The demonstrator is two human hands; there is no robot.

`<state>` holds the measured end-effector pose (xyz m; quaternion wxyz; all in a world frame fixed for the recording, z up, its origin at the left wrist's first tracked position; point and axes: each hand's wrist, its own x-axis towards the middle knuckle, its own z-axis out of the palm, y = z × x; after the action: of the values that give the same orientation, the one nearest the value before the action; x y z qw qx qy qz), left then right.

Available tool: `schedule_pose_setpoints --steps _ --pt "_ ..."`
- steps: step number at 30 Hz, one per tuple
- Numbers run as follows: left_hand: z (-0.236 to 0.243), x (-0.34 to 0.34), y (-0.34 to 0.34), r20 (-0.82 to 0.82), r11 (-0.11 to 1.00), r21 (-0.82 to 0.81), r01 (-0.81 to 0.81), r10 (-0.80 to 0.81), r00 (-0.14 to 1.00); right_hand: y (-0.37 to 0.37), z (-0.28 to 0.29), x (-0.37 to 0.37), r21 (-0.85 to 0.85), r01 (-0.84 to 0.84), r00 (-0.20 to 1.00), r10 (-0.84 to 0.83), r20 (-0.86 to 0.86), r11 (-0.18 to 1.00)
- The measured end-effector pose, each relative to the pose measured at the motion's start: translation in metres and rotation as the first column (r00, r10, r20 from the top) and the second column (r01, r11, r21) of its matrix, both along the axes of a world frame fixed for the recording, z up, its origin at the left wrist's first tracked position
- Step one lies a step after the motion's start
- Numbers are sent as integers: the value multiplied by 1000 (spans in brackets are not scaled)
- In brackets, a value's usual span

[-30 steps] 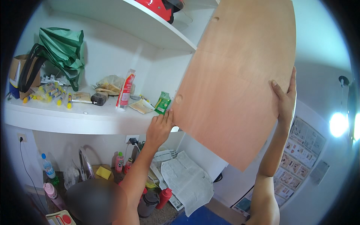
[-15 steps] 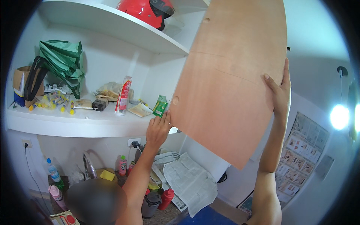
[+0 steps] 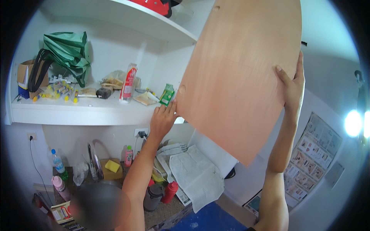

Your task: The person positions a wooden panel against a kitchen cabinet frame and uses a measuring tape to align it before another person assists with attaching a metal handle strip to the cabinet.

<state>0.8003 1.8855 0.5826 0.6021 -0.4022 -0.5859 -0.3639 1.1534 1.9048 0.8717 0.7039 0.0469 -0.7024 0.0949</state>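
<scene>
- Head view: a light wooden panel [image 3: 239, 77] hangs tilted in the upper middle, just right of the open white shelf unit; its top runs out of the picture, and two round recesses sit along its left edge.
- The right hand [image 3: 293, 90] grips the panel by its right edge, thumb flat on the face, the other fingers along the edge and partly hidden.
- The left hand [image 3: 163, 119] has its fingers at the panel's lower left edge, beside the end of the shelf [image 3: 77, 114]; whether they are closed on the panel, I cannot tell.
- A green packet [image 3: 167, 94] stands just above the left fingers; further left on the shelf are a red and white tube [image 3: 128, 83], a small black block [image 3: 104, 92], yellow-capped sticks [image 3: 76, 95] and a green bag [image 3: 71, 54].
- Beneath the shelf, the counter [image 3: 169, 216] carries newspaper sheets [image 3: 198, 173], a red bottle [image 3: 169, 191], a dark grey jug [image 3: 153, 197] and a pink bottle [image 3: 128, 156] with a green cap.
- A yellow sponge [image 3: 112, 166] lies near the curved faucet [image 3: 92, 158].
- A printed sheet [image 3: 312, 161] covers part of the right wall, below a bright lamp [image 3: 352, 123].
</scene>
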Motion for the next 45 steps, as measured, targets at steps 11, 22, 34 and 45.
schedule_pose_setpoints --steps 11,22,34,45 --pt "9 16 -21 145 970 -121 213 -195 970 37 -68 38 -75 -87 982 73 -174 993" --pt "-83 137 -59 618 545 -86 834 -628 474 84 -309 175 -394 101 914 -242 -327 914" --pt "-58 275 -163 545 226 556 800 -826 -146 54 -442 159 -579 -108 992 122 -15 808" --pt "-111 317 -271 400 490 860 143 -822 406 44 -461 90 -623 -471 743 662 101 624"
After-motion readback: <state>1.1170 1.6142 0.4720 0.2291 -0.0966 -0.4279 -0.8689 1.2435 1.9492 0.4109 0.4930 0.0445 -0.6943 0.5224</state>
